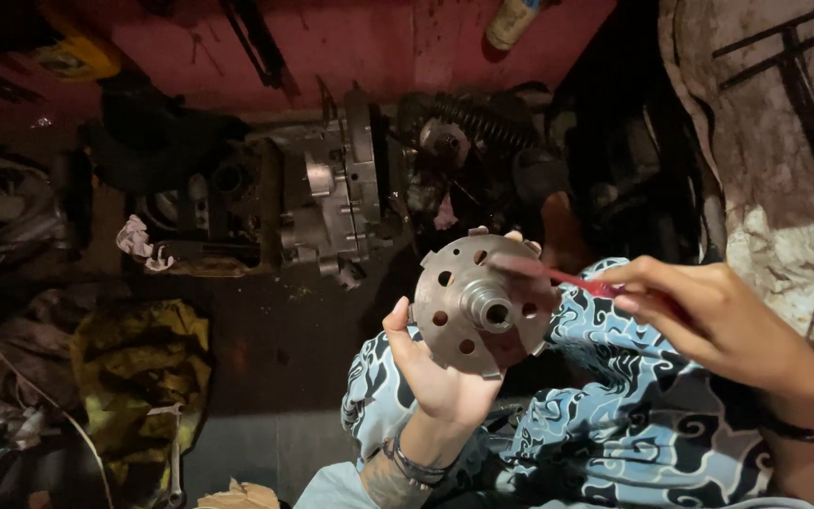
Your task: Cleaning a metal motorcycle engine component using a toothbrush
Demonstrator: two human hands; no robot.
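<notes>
we see a round metal hub [480, 303] just right of the frame's centre, a disc ringed with holes and notched at its rim, with a short sleeve standing out of its middle. our left hand [440, 363] comes up from the lower centre and grips the disc by its lower left edge, thumb lying along the rim and palm tucked behind it, so the face tilts up toward us. our right hand [713, 316] sits to the right of the disc, at mid-right of the frame, its fingers pinched narrowly around the handle of a red brush [558, 275]. the brush runs leftward from those fingers and its blurred tip lies over the upper right part of the disc's face. we cannot tell whether the bristles press on the metal. the left wrist carries dark bands and bends back; the right wrist, with a dark band too, angles in from the lower right corner. both hands hover above a lap in blue patterned cloth [614, 415].

above centre lies a grey engine casing [332, 207] on the dark floor. a cream-coloured bottle [512, 21] pokes in at the top edge, against a red wall. a yellow rag [138, 372] sits at lower left, with a spanner [174, 462] just below it.
</notes>
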